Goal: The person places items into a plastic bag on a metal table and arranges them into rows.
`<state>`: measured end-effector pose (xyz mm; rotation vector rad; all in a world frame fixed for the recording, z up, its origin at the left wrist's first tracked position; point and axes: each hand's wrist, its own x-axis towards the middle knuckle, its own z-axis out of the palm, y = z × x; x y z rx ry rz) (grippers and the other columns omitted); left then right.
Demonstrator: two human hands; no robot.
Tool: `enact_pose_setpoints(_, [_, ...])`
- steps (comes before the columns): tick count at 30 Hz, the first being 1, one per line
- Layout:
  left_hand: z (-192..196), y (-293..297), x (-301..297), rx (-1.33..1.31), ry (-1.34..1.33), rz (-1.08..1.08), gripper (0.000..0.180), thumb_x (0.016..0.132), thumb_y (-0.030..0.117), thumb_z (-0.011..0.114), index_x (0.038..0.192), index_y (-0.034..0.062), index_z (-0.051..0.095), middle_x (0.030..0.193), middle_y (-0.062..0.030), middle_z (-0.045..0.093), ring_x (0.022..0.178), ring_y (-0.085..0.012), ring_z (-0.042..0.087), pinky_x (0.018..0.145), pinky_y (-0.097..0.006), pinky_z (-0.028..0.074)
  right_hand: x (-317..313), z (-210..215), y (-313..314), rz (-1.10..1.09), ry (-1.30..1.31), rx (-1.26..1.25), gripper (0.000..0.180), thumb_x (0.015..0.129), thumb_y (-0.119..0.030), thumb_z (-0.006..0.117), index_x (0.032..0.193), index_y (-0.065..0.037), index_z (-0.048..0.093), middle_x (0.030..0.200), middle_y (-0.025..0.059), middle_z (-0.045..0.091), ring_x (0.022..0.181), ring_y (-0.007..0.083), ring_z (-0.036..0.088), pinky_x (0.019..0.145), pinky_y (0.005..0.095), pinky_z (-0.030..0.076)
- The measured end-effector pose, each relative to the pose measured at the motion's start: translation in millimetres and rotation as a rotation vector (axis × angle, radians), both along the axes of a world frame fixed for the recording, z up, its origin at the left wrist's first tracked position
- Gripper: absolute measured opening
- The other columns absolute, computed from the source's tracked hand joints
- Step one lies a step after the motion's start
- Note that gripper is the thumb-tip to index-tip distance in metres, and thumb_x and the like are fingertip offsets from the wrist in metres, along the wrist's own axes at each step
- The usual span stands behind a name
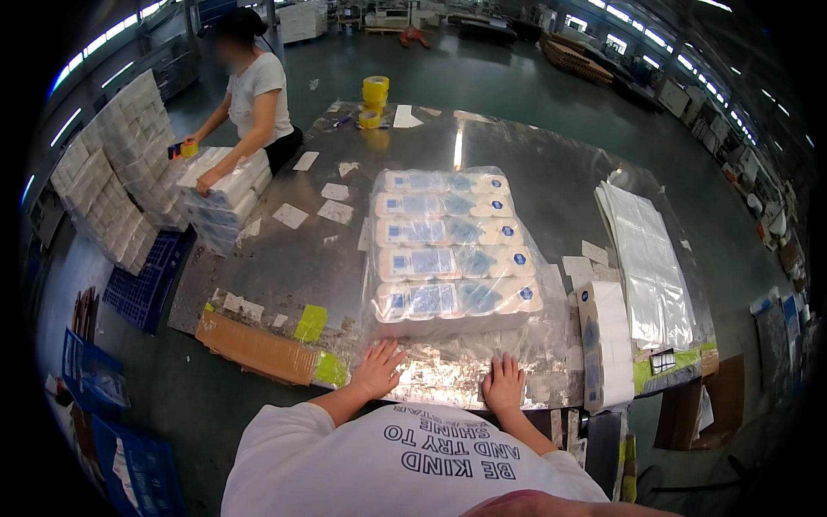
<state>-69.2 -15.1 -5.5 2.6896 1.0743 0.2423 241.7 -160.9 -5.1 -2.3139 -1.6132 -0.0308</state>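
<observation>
Roll packs (457, 233) in clear bag (448, 328) lie mid metal table (284, 269). Left hand (377, 369), right hand (505, 383) at table's near edge, fingers slightly spread, gripping nothing; bag contact hard to judge. Risk: loose bag snagging, tearing on table's scuffed near edge.

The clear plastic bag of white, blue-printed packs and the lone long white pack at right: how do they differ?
The bag shows five rows; the lone pack lies outside it. The bag's rows run crosswise; the lone pack runs from near to far. Both rest on the grey metal table.
</observation>
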Motion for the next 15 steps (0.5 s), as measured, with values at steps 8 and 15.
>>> enact_pose_setpoints(8, [5.4,2.9,1.3,-0.006,-0.077,-0.043,0.053,0.087,0.031,0.054,0.137,0.0156,0.048,0.149,-0.0147,0.036,0.138,-0.0360,0.031,0.112,-0.053,0.023,36.0,1.7,-8.8,0.054,0.270,0.151,0.026,0.080,-0.014,0.059,0.102,-0.006,0.069,0.114,0.0179,0.065,0.104,0.0352,0.062,0.088,0.0419,0.049])
enact_pose_setpoints(15, [0.9,1.3,1.2,-0.047,-0.029,0.002,0.056,0.085,0.030,0.056,0.139,0.0183,0.047,0.152,-0.0100,0.032,0.142,-0.0323,0.025,0.114,-0.052,0.020,186.4,70.0,-109.5,-0.721,0.075,0.428,0.024,0.087,-0.016,0.054,0.102,-0.002,0.066,0.095,0.0213,0.066,0.092,0.0384,0.062,0.082,0.0455,0.048])
